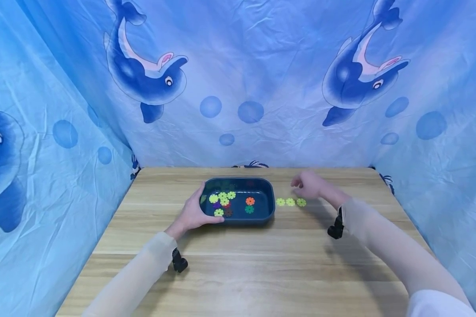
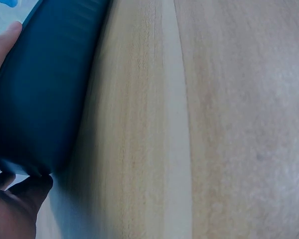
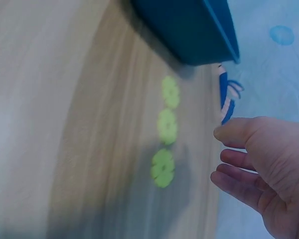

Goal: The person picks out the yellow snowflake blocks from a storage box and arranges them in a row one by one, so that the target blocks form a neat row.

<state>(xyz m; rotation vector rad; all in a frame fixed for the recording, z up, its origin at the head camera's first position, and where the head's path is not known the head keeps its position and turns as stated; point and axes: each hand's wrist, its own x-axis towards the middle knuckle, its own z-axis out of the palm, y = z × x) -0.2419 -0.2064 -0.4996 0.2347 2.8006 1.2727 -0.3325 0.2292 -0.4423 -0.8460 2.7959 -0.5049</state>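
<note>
A dark blue rectangular plastic bin (image 1: pixel 258 216) stands on the table with several small notched discs in it. My left hand (image 1: pixel 193 212) grips its left end, thumb along the front rim and fingers round the far side. In the left wrist view, the thumb and fingers (image 2: pixel 32 191) lie against the bin wall. To the right of the bin, three yellow-green notched discs (image 1: pixel 290 202) lie in a row. My right hand (image 1: pixel 310 185) hovers just beyond that row; in the right wrist view its fingers are loosely bent with nothing between them.
Inside the bin, yellow-green discs (image 1: pixel 224 201) cluster at the left with purple, red and brown ones. An orange disc (image 1: pixel 250 201) and a green disc (image 1: pixel 249 209) lie toward the right. Blue dolphin-print curtains (image 1: pixel 258 145) close off the back and both sides of the wooden table (image 1: pixel 238 264).
</note>
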